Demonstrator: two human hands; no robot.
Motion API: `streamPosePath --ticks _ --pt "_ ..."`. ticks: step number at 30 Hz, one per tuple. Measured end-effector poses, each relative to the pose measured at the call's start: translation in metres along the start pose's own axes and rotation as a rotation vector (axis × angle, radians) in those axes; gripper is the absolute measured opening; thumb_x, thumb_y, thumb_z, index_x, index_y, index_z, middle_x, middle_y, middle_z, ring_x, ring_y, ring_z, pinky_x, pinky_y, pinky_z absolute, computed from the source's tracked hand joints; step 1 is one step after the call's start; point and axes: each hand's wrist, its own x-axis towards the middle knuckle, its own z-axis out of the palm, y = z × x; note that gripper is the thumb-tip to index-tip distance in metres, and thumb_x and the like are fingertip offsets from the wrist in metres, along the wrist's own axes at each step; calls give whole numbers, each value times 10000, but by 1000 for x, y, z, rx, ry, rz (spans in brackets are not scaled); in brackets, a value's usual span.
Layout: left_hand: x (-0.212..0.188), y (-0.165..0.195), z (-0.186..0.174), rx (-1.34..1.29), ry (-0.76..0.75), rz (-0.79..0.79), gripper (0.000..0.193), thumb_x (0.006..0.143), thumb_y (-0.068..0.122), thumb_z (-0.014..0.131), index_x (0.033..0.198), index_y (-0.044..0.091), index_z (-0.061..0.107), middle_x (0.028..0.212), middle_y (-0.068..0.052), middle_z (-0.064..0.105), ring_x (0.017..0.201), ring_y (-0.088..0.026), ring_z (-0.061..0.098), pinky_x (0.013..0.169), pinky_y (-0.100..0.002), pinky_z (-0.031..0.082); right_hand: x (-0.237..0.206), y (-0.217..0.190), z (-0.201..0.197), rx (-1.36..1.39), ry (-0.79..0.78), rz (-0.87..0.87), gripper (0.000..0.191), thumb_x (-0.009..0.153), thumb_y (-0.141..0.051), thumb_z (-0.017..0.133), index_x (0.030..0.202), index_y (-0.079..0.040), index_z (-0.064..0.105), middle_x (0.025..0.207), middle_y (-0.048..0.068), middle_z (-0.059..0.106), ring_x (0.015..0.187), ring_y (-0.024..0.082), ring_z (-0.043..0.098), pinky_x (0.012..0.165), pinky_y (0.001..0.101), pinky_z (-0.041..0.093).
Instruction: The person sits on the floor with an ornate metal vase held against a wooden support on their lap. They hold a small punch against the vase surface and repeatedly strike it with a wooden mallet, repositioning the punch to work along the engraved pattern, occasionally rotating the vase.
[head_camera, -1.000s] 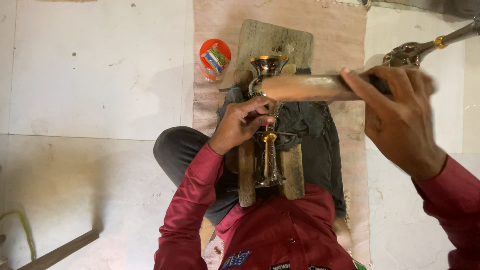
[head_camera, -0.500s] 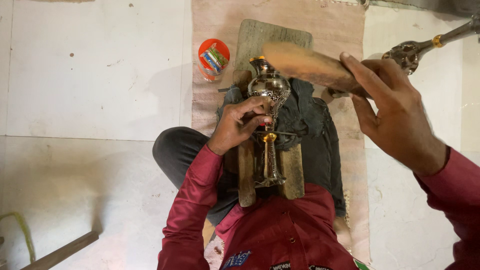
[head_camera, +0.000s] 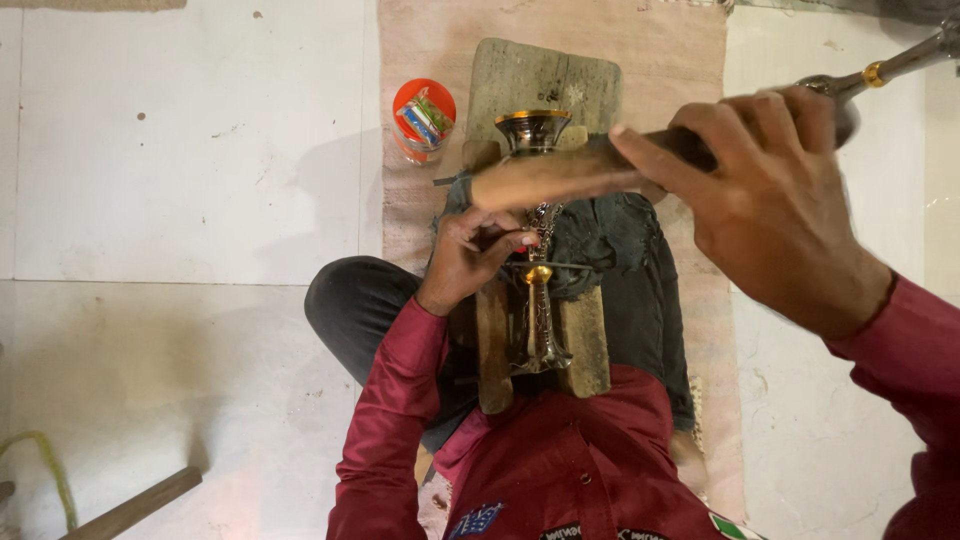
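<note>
An ornate metal vessel (head_camera: 540, 320) with a flared cup (head_camera: 533, 128) and a gold collar lies lengthwise on wooden blocks (head_camera: 588, 345) over my lap. My left hand (head_camera: 470, 255) pinches a thin metal punch (head_camera: 565, 266) against the vessel's stem near the collar. My right hand (head_camera: 770, 200) is raised closer to the camera, gripping a wooden stick (head_camera: 550, 180) like a mallet. The stick crosses over the vessel just below the cup and hides part of it.
A wooden board (head_camera: 545, 80) lies on a pinkish mat (head_camera: 420, 40) on the tiled floor. An orange-lidded jar (head_camera: 423, 115) stands left of the board. Another metal piece (head_camera: 900, 60) lies at top right. A wooden rod (head_camera: 130, 505) and green cord (head_camera: 50, 470) are at bottom left.
My right hand swung the wooden stick up and tilted it, then brought it back down across the vessel. My left hand stayed on the punch at the stem.
</note>
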Motion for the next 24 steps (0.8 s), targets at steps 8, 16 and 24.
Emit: streamPosePath --ticks 8,16,24 --pt "-2 3 -2 9 -32 -4 78 1010 -71 711 1034 -18 659 988 -55 777 923 -72 716 807 -233 574 8 0 5 -149 13 -89 475 978 -1 666 1403 -211 679 1115 70 666 969 218 569 943 430 432" --pt "1 2 -1 10 13 10 94 964 -14 769 1007 -12 685 892 -21 705 816 -35 615 718 -218 517 12 -1 2 -149 63 -97 475 947 6 669 1369 -212 703 1079 70 677 944 235 575 941 430 422" --pt "-5 6 6 -165 206 108 232 993 -35 696 1196 20 599 1101 -75 683 968 -136 728 843 -291 621 -21 1 20 -46 -5 56 595 962 -11 687 1528 -142 557 1149 121 670 981 258 581 871 441 489"
